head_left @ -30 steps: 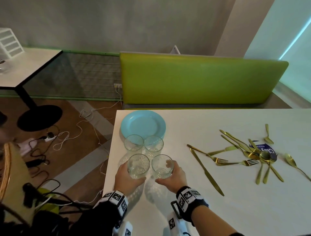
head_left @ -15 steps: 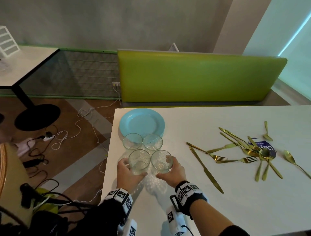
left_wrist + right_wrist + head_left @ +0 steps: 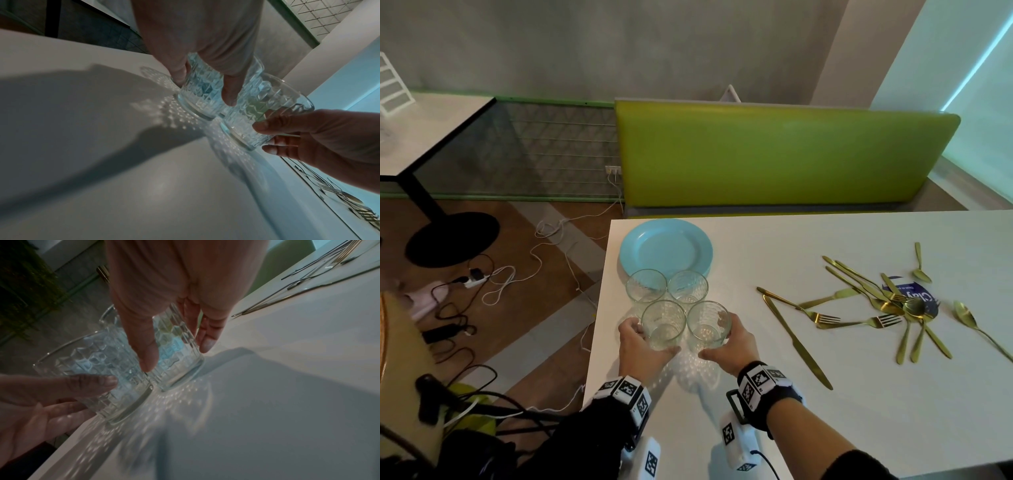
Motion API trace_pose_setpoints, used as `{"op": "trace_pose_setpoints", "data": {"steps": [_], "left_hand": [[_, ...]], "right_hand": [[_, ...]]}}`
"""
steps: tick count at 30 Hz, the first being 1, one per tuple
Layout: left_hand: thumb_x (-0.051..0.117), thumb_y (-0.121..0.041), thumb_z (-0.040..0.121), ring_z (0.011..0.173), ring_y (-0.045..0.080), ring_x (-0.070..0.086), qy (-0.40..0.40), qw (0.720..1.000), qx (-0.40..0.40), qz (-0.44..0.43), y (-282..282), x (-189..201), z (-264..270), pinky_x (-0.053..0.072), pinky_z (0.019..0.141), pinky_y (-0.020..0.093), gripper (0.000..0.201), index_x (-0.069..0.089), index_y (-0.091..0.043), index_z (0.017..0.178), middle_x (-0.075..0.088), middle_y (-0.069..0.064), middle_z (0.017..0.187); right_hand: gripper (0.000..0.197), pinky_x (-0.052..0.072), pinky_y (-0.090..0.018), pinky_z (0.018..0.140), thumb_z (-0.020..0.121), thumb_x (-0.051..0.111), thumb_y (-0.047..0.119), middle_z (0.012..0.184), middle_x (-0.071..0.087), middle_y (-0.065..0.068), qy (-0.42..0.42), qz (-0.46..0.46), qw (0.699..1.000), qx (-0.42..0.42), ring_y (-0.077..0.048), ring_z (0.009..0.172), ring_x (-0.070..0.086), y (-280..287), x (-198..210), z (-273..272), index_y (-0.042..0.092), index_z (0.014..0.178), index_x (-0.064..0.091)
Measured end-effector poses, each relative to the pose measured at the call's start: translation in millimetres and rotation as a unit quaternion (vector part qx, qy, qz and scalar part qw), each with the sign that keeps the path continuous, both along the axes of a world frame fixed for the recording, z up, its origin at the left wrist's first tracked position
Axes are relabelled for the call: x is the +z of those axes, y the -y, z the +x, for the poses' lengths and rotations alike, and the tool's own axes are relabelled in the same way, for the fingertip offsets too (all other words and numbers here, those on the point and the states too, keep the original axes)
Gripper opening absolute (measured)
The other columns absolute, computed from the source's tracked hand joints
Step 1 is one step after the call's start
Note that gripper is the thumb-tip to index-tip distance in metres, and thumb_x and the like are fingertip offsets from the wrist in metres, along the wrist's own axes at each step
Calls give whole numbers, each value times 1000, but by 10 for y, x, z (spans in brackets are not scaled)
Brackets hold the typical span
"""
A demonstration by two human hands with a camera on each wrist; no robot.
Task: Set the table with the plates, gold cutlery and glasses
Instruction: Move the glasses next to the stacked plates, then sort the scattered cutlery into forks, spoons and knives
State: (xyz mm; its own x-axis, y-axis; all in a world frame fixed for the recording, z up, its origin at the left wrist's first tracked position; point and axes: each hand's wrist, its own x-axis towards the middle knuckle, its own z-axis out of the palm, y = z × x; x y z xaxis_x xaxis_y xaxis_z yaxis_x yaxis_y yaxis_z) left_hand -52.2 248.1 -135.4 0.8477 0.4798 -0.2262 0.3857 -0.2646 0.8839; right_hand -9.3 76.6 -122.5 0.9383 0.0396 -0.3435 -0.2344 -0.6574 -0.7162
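Near the table's (image 3: 825, 428) left edge, two glasses, one gripped in the left hand (image 3: 640, 346) and one in the right hand (image 3: 729, 346), have been kept almost unmoved beside the plates (image 3: 666, 248), so placing is judged barely begun.

A blue card (image 3: 914, 296) under the cutlery reads "Clay" (upside down, partly hidden).

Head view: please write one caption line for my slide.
Each hand, left hand and right hand, grips one glass beside blue plates; gold cutlery lies scattered.
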Motion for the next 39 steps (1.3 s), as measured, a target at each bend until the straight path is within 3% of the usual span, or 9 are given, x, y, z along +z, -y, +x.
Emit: {"op": "trace_pose_setpoints", "data": {"steps": [8,11,14,17,21,28,31,34,39], "left_hand": [[86,-8,59,107,28,49,-13,1000,-14,0,54,98,11,40,97,31,97,23,-6,133,44,8,113],[88,-11,57,118,31,44,-1,1000,-16,14,78,122,-13,37,103,33,105,20,-6,137,43,15,126],[93,-23,45,128,33,33,28,996,4,82,141,174,-67,31,110,42,113,28,-3,136,38,16,134],[93,-42,32,123,35,36,118,978,13,174,192,205,-77,25,107,45,116,36,-4,126,42,21,129],[69,-65,41,117,27,36,241,945,5,223,269,351,9,22,101,37,100,36,-10,118,47,24,122],[53,-31,67,102,23,42,334,914,-65,219,645,913,396,28,92,28,47,48,-6,107,59,22,103],[52,-21,72,99,29,49,308,921,-131,199,942,1106,574,30,87,22,38,58,1,102,61,17,101],[58,-10,82,110,28,49,222,933,-222,173,1283,1242,752,40,91,30,34,54,-4,115,55,10,116],[56,-16,86,118,23,48,91,930,-305,185,1875,1165,1130,44,96,33,37,48,-12,122,52,5,126]], "right_hand": [[91,45,-24,91,61,85,17,122,59,-5,-4,3,1000,2,-21,113,55,35,56,2,20,137,37],[91,44,-23,91,62,85,15,124,58,-5,-7,5,1000,10,-20,115,54,60,93,-14,20,138,35],[92,43,-23,93,64,84,13,132,54,-3,-10,4,1000,12,-18,119,52,102,143,-25,19,140,32],[96,44,-24,95,65,84,12,140,48,-2,-12,7,1000,6,-19,122,50,163,190,-22,19,143,29],[95,44,-23,94,66,83,13,140,47,-3,-1,1,1000,-10,-18,122,50,289,319,13,19,143,29],[84,43,-23,89,67,82,12,133,53,-5,36,-1,997,-66,-19,118,53,668,714,132,18,138,37],[75,46,-26,91,69,80,13,128,57,-6,56,-23,993,-102,-19,112,55,953,871,187,18,134,43],[65,46,-21,80,73,77,13,122,59,-4,66,-45,988,-133,-14,96,56,1341,987,228,17,130,49],[47,46,-23,85,77,74,18,111,66,-3,78,-92,974,-193,-14,98,59,2101,1021,296,16,121,58]]}}
